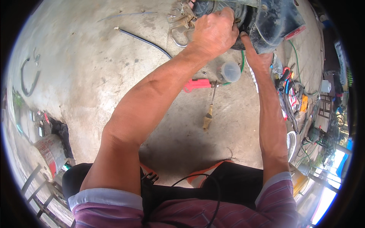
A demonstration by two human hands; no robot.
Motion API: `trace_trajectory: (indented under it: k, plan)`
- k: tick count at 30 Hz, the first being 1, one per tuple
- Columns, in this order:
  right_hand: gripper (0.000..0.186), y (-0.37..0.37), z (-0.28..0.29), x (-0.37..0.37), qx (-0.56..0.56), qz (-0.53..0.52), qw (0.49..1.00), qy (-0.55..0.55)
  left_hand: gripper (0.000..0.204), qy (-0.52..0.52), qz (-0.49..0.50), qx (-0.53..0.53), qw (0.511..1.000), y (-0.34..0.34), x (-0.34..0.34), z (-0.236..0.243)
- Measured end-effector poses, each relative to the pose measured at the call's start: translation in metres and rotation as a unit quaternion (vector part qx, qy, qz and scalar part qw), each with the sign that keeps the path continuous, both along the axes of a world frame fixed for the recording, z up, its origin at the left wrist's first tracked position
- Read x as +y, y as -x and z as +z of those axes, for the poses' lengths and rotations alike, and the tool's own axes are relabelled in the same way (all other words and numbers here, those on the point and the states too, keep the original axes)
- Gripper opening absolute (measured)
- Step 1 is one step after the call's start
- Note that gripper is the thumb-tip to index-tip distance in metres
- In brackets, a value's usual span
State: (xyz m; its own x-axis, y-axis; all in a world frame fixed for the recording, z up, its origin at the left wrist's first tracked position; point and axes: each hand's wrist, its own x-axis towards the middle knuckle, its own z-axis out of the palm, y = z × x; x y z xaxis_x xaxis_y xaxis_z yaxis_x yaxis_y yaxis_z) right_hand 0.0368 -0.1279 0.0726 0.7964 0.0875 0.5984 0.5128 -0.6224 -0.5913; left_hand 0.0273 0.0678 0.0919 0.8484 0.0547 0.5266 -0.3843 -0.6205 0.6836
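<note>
At the top of the head view is a black tyre [203,7] with a dirty black mudguard [272,24] that has a red strip on its edge. My left hand [217,31] is closed against the tyre, and a small brownish metal end shows by its fingers; what it grips is mostly hidden. Under the mudguard's lower edge, my right hand [257,53] shows its thumb by the dark gap, while its fingers are out of sight. Below my hands lie a pink-red handled tool [196,84], a screwdriver [208,118] with a yellowish handle and a round clear plastic tub [230,71].
Metal brackets [182,22] lie left of the tyre. A black hose [146,42] runs across the concrete floor [91,72]. Tools and packets [292,95] clutter the right side. A red-and-white bucket [51,157] stands at lower left.
</note>
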Motion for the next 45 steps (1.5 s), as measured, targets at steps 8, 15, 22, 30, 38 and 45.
trace_trajectory:
  k: [8, 15, 22, 30, 38, 45]
  plan:
    - [0.049, -0.001, 0.002, 0.001, -0.041, 0.0, 0.999, 0.01, 0.017, -0.07, -0.057, -0.001, 0.996, -0.007, 0.016, 0.018]
    - [0.048, -0.005, -0.001, 0.0, -0.032, 0.013, 0.999, -0.011, 0.016, -0.021, -0.013, -0.037, 0.999, -0.001, 0.007, 0.003]
    - [0.049, 0.001, 0.002, 0.009, -0.013, -0.007, 0.999, -0.048, 0.016, 0.003, 0.01, -0.039, 0.999, 0.001, -0.001, -0.008]
    - [0.05, -0.009, -0.011, 0.012, -0.055, -0.01, 0.996, -0.072, 0.017, -0.082, 0.002, -0.056, 0.995, 0.007, 0.005, 0.004]
    - [0.04, -0.006, 0.006, 0.01, -0.043, 0.05, 0.997, -0.046, 0.017, -0.114, -0.031, -0.048, 0.992, 0.004, 0.012, 0.014]
    - [0.041, -0.01, 0.016, -0.008, 0.008, 0.077, 0.997, 0.029, 0.017, -0.063, -0.033, -0.068, 0.995, -0.002, 0.013, 0.006]
